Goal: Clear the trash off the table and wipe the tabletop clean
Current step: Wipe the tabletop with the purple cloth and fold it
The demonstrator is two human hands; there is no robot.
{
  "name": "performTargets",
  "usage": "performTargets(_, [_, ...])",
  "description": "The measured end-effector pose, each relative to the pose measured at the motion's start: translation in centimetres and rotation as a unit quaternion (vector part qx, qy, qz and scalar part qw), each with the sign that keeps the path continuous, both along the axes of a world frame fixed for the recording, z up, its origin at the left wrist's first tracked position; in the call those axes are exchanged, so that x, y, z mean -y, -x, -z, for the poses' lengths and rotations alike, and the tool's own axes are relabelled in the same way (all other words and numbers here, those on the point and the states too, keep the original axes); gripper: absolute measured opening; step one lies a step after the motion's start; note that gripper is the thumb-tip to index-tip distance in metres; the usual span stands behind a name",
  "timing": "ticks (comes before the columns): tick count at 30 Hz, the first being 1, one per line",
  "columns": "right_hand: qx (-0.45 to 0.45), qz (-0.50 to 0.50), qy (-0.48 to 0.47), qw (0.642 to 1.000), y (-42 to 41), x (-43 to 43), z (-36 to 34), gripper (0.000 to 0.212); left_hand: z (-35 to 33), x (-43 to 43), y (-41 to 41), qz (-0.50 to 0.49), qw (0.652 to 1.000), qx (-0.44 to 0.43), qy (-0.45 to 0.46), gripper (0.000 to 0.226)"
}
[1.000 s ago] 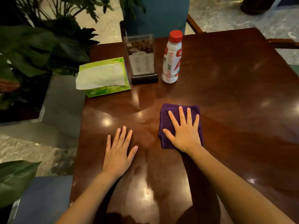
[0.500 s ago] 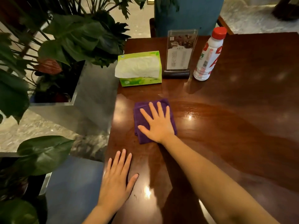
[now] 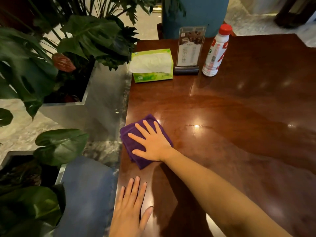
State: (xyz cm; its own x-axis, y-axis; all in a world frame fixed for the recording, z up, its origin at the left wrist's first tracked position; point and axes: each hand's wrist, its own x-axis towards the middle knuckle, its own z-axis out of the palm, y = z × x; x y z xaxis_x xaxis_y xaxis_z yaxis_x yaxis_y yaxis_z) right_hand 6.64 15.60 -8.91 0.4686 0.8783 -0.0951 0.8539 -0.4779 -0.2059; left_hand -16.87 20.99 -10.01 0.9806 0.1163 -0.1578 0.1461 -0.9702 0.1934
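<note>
While right grip (image 3: 152,142) presses cloth (image 3: 130,144) flat | left grip (image 3: 130,211) flat on table (image 3: 239,134)

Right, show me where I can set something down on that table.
Widest bare stretch of the dark glossy wooden table: right of the white red-capped plastic bottle, past the right forearm. Smaller patch: between green tissue box and folded purple cloth. Crowded: the far left corner, with box, clear acrylic menu stand and bottle.

The tabletop (image 3: 239,108) is dark wood, polished so glossy the lights glare off it. The purple cloth (image 3: 132,145) looks soft and matt. The tissue pack (image 3: 152,76) is shiny green with crinkled white paper, the menu stand (image 3: 190,47) clear plastic, the bottle (image 3: 214,55) smooth plastic, the planter (image 3: 104,100) brushed metal.
</note>
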Motion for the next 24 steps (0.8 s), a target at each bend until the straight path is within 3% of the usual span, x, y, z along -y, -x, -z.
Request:
performTargets(5, [0.024, -0.047, -0.004, 0.999, 0.5, 4.5, 0.3, 0.062, -0.5, 0.0, 0.2, -0.004, 0.999, -0.013, -0.029, 0.068])
performTargets(9, [0.048, -0.014, 0.014, 0.999, -1.0, 8.6, 0.0, 0.063, -0.9, 0.8, 0.8, -0.013, 1.000, -0.015, -0.013, 0.068])
performTargets(13, [0.052, 0.085, 0.017, 0.995, -2.6, 13.5, -0.5, 0.066, -1.8, 3.6, -0.3, 0.031, 1.000, -0.002, 0.006, 0.065])
performTargets(19, [0.038, 0.245, 0.042, 0.968, -3.5, 23.7, -0.7, 0.075, -1.1, 7.4, -2.3, 0.016, 1.000, 0.000, -0.009, 0.066])
performTargets(24, [0.025, 0.339, 0.070, 0.938, -3.5, 32.7, -0.7, 0.067, -0.7, 7.8, -2.2, 0.007, 0.999, 0.022, -0.029, 0.069])
